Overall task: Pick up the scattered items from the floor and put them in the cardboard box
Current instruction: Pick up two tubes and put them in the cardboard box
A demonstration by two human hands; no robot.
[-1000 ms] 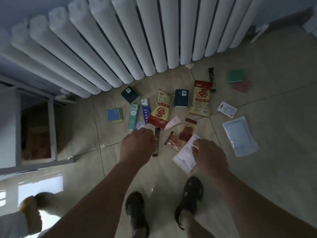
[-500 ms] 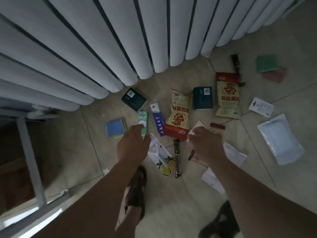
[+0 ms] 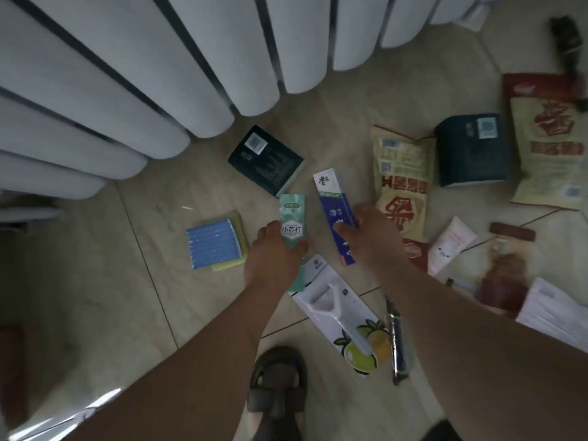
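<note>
Evidently both toothpaste boxes are being gripped across their long axes beside the radiator [image 3: 133, 90]: green box [image 3: 292, 218] by left hand [image 3: 273, 256], blue box [image 3: 334, 205] by right hand [image 3: 372, 233].

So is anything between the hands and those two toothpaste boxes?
No. The left hand already grips the green box and the right hand grips the blue box. The cardboard box is out of view.

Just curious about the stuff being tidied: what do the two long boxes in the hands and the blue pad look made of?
The green box and blue box look like printed glossy cardboard, with crisp folded edges. The blue pad looks like ribbed sponge or cloth, matte.
</note>
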